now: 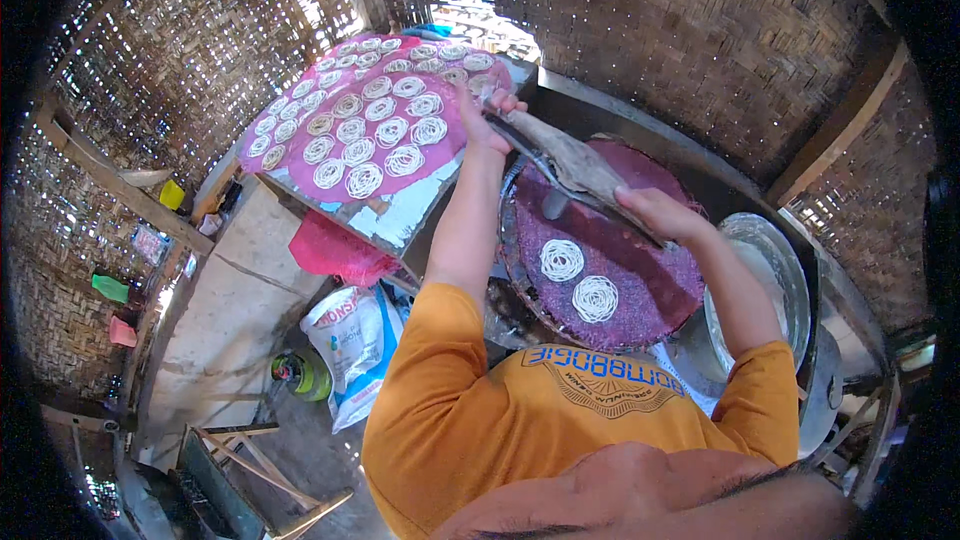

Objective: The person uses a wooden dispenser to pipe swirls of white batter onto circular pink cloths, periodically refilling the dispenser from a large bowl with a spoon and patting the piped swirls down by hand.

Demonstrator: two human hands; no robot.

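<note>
Both my hands grip a long wooden hand press point(570, 157) held slantwise above a round purple cloth point(530, 250). My left hand point(485, 122) is closed around its far left end, and my right hand point(662, 213) is closed near its right end. Below the wood juts a short grey cylinder point(554, 204), apart from the cloth. Two white coils of thin dough strands, one coil point(562, 260) behind the other coil point(596, 298), lie flat on the cloth's near left part. Shadow from the press and my arm falls across the cloth.
Left of the press, a pink cloth point(290, 162) on a table carries many similar coils. A large metal basin point(800, 250) stands close to my right arm. A white sack point(350, 350) and a green container point(312, 376) sit on the floor at left. Woven walls point(640, 30) enclose the space.
</note>
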